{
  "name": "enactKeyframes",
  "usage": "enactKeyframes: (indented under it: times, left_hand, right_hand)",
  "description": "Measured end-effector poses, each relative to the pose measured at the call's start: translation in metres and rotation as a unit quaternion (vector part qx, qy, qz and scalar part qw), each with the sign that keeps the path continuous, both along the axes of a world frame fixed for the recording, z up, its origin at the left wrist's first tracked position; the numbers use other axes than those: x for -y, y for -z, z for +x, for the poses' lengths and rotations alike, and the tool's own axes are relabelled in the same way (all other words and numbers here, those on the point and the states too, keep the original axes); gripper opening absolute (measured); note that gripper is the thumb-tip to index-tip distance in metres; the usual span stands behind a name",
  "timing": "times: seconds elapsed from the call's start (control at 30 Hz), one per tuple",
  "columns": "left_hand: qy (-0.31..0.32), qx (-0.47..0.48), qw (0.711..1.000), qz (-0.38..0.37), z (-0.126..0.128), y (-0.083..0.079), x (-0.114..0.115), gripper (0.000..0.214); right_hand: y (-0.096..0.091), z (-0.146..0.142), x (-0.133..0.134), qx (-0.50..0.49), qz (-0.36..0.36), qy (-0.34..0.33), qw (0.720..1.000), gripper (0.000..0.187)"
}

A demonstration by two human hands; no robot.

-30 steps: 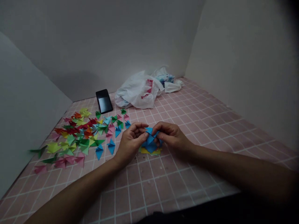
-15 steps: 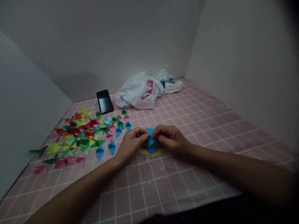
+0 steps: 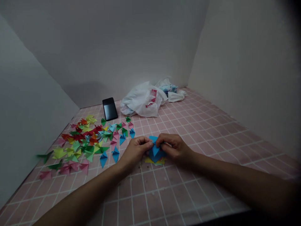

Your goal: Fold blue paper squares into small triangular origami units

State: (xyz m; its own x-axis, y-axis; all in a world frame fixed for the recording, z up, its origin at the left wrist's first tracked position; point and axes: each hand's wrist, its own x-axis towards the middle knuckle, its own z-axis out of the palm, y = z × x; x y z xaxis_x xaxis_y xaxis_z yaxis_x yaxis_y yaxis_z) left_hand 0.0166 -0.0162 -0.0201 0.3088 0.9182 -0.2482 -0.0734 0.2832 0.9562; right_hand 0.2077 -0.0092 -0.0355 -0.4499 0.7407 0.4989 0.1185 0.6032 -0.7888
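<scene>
Origami figures (image 3: 87, 148) in many colours lie on the pink gridded surface (image 3: 183, 191) to the person's left, apparently finished. Between both hands, the blue paper (image 3: 155, 151) looks only partly folded: the left hand (image 3: 134, 153) pinches its left edge, thumb to finger, and the right hand (image 3: 176, 149) pinches its right side. Flat coloured papers (image 3: 149, 160) just below probably await folding.
</scene>
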Motion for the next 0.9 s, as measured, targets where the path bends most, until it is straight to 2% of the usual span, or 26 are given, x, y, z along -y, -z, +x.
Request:
enactKeyframes:
  times: [0.13, 0.43, 0.53, 0.6, 0.7, 0.8, 0.9]
  left_hand:
    - [0.001, 0.039, 0.998, -0.042, 0.0014, 0.0031, -0.0003, 0.029]
    - [-0.003, 0.009, 1.0, 0.001, 0.0022, -0.0019, 0.0006, 0.034]
    - [-0.005, 0.003, 1.0, 0.009, 0.0021, -0.0009, 0.0003, 0.036]
    - [-0.014, 0.001, 1.0, 0.009, 0.0018, 0.0004, -0.0005, 0.036]
    - [-0.038, 0.002, 0.999, 0.005, 0.0011, 0.002, -0.0016, 0.035]
    - [-0.058, 0.003, 0.998, 0.004, 0.0007, 0.0027, -0.0024, 0.035]
    - [-0.06, -0.002, 0.998, 0.003, 0.0008, 0.0023, -0.0029, 0.036]
  right_hand:
    - [0.0015, 0.0006, -0.0014, 0.016, 0.063, 0.002, 0.998, 0.021]
    - [0.0068, 0.002, -0.0021, 0.045, 0.158, 0.007, 0.986, 0.021]
    - [0.0065, 0.0018, -0.0022, 0.049, 0.152, -0.006, 0.987, 0.022]
    - [0.0059, 0.0014, -0.0021, 0.03, 0.106, -0.008, 0.994, 0.022]
    - [0.0057, 0.0001, -0.0021, -0.02, -0.028, 0.0, 0.999, 0.021]
    - [0.0064, -0.0022, -0.0027, -0.091, -0.17, -0.002, 0.981, 0.014]
    - [0.0066, -0.0039, -0.0035, -0.151, -0.254, -0.019, 0.955, 0.011]
